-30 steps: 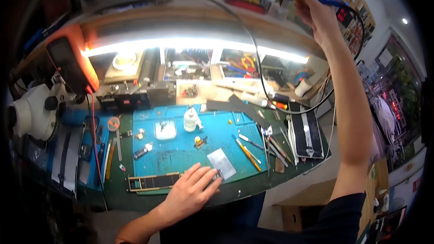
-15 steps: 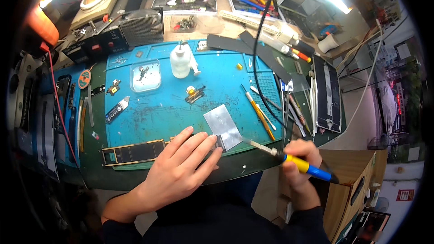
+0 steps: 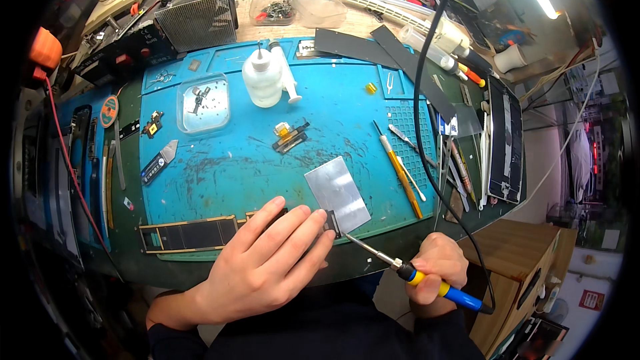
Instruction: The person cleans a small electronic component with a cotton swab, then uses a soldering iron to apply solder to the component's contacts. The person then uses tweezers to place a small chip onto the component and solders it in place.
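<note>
My left hand (image 3: 270, 263) lies flat with its fingers stretched over the right part of a long black strip with a gold-coloured edge (image 3: 193, 234), pressing it to the mat. A small dark end (image 3: 331, 221) shows past the index finger, overlapping the corner of a thin grey rectangular sheet (image 3: 339, 190). My right hand (image 3: 437, 263) is closed round the yellow and blue handle of a soldering iron (image 3: 463, 299). The iron's tip points left and sits close beside the dark end; whether they touch, I cannot tell. My left thumb is mostly hidden.
The blue mat (image 3: 227, 180) carries a white bottle (image 3: 262, 83), a small clear tray (image 3: 203, 103), an amber-and-black part (image 3: 289, 137) and a knife (image 3: 160, 162). Tweezers and picks (image 3: 400, 173) lie at right. The iron's black cable (image 3: 418, 93) hangs across the right side.
The soldering iron's tip has moved left and toward me, from the sheet's corner to beside the dark end. My left hand stays on the strip. The view has shifted slightly.
</note>
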Available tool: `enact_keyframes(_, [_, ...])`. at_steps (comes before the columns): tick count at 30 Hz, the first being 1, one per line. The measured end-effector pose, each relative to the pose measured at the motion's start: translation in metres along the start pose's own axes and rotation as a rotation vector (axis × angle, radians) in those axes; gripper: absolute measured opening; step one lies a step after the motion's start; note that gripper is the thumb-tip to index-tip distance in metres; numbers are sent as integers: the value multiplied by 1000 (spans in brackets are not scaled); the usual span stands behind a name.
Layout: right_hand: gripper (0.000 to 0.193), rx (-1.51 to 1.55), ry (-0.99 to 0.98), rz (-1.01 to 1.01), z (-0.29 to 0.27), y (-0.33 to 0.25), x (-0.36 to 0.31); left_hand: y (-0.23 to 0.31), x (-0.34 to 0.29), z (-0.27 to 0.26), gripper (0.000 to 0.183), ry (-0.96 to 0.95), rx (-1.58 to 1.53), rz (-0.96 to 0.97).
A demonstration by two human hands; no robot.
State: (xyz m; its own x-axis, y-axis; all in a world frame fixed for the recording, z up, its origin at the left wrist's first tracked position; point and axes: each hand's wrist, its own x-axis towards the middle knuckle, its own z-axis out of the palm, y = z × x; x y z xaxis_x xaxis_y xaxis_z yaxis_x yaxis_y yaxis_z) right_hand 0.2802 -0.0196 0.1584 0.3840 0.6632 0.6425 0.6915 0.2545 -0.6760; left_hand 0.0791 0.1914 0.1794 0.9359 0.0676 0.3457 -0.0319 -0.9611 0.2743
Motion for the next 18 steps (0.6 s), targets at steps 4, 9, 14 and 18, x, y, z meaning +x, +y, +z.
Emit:
enact_keyframes(4, [31, -31, 13, 29, 5, -2, -1, -2, 0, 1, 34, -4, 13, 23])
enact_keyframes(9, [27, -1, 14, 38, 4, -1, -1, -2, -1, 1, 33, -5, 15, 18])
enact_keyframes(14, [31, -31, -6, 54, 5, -3, 0, -1, -1, 1, 32, -8, 15, 12])
enact_keyframes(18, [30, -36, -39, 41, 2, -5, 2, -1, -1, 0, 32, -8, 9, 9])
